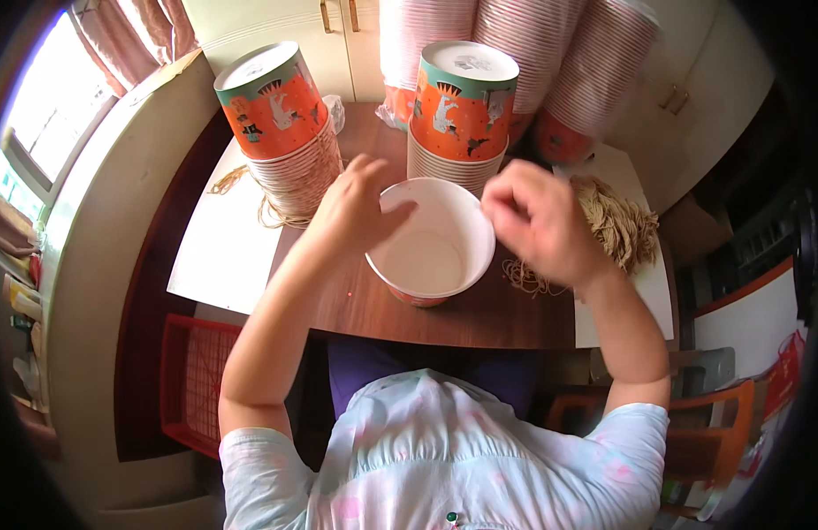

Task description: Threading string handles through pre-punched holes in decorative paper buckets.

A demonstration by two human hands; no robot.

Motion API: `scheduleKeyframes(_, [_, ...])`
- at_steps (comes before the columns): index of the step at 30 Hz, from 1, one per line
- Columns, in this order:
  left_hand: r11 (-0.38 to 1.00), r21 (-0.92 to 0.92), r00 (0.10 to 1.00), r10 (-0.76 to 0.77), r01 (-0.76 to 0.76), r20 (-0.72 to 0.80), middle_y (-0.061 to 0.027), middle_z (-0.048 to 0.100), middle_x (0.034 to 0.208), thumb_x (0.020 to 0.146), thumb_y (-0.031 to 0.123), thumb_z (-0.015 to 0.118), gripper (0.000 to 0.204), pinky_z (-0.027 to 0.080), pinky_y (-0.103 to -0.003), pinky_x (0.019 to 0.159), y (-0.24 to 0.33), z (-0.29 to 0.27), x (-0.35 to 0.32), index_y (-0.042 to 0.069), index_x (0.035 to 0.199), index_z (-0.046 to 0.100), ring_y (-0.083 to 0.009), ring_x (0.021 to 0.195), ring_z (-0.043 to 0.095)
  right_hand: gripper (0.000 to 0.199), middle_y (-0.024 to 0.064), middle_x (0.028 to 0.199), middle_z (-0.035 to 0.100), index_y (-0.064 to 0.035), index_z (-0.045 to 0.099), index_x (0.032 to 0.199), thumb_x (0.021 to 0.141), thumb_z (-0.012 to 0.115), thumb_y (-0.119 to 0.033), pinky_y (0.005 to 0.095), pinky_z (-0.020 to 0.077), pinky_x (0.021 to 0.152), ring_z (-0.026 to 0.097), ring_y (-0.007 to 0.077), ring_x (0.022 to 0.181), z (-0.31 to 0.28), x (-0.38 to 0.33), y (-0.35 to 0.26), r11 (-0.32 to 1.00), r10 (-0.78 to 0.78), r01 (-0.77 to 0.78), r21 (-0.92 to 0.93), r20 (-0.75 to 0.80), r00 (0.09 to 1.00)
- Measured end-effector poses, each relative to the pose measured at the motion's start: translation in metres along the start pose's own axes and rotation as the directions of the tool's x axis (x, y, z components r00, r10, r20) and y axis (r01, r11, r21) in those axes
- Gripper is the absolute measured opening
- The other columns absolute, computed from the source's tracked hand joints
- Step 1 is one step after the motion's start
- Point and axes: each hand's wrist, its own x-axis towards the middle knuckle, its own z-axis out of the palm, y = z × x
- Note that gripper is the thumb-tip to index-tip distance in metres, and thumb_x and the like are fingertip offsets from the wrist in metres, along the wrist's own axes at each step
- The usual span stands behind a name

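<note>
In the head view, the white-lined paper tub [433, 252] stands mouth up between the hands, midway along the table [462, 329] and near its front edge. The left hand [360, 208] is open, thumb spread from the fingers at the tub's rim. The right hand [546, 221] is curled at the rim's opposite side; it is blurred, so I cannot tell whether it grips a strand. Handling the tub well probably calls for light, even pressure on both sides, since squeezing one could buckle the wall.

Just behind the tub, the middle tub stack [462, 119] limits reach toward the far edge, where wrapped stacks [524, 62] rise. Another stack [285, 132] stands toward the far left corner. By the right edge lies a bundle of tan cord [616, 221]; its loose strands [528, 278] could snag the right hand.
</note>
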Motion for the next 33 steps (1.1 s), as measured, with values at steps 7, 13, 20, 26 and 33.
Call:
scheduleKeyframes(7, [0.974,-0.07,0.973,-0.209,0.216,0.099,-0.0179,0.067,0.079,0.076,0.011,0.06,0.025,0.053,-0.035,0.071,-0.029,0.038,0.01,-0.003,0.096,0.065,-0.028,0.074,0.067,0.012,0.0034,0.07,0.062,0.0027,0.064,0.085,0.085,0.062,-0.009,0.027,0.0469,0.061,0.056,0.0082,0.066,0.012,0.039,0.026,0.886,0.389,-0.44,0.144,0.285,0.876])
scheduleKeyframes(13, [0.865,-0.321,0.922,-0.374,0.385,0.097,-0.0091,0.068,0.077,0.077,0.01,0.065,0.032,0.051,-0.027,0.064,0.0,0.041,-0.045,-0.003,0.106,0.063,-0.0135,0.067,0.064,0.015,0.0099,0.068,0.064,0.0027,0.065,0.083,0.083,0.061,-0.012,0.0307,0.0486,0.057,0.06,0.0136,0.062,0.063,0.02,0.03,0.82,0.494,-0.568,0.07,0.413,0.765])
scheduleKeyframes(20, [0.542,-0.699,0.865,-0.445,0.466,0.232,-0.0041,0.065,0.082,0.095,0.015,0.056,0.028,0.05,-0.021,0.06,-0.003,0.038,-0.064,-0.005,0.115,0.059,-0.007,0.066,0.058,0.012,0.011,0.067,0.064,0.0021,0.065,0.081,0.082,0.06,-0.009,0.0323,0.0491,0.057,0.061,0.0159,0.061,0.088,0.01,0.042,0.844,0.462,-0.53,0.081,0.39,0.796])
scheduleKeyframes(26, [0.664,-0.577,0.876,-0.417,0.476,0.243,-0.0067,0.067,0.086,0.094,0.007,0.054,0.024,0.055,-0.025,0.067,-0.011,0.036,-0.053,-0.005,0.113,0.061,-0.0098,0.073,0.063,0.011,0.0125,0.068,0.064,0.0017,0.065,0.079,0.081,0.059,-0.008,0.0336,0.0497,0.06,0.062,0.0185,0.062,0.094,0.006,0.04,0.85,0.458,-0.52,0.081,0.375,0.806])
scheduleKeyframes(33, [0.643,-0.594,0.875,-0.378,0.483,0.302,-0.0084,0.067,0.09,0.094,0.005,0.053,0.023,0.056,-0.026,0.072,-0.012,0.033,-0.053,-0.005,0.113,0.061,-0.0116,0.08,0.064,0.011,0.0135,0.07,0.065,0.0009,0.065,0.078,0.081,0.059,-0.007,0.0349,0.0494,0.061,0.063,0.0207,0.064,0.098,0.008,0.036,0.831,0.492,-0.553,0.064,0.381,0.783])
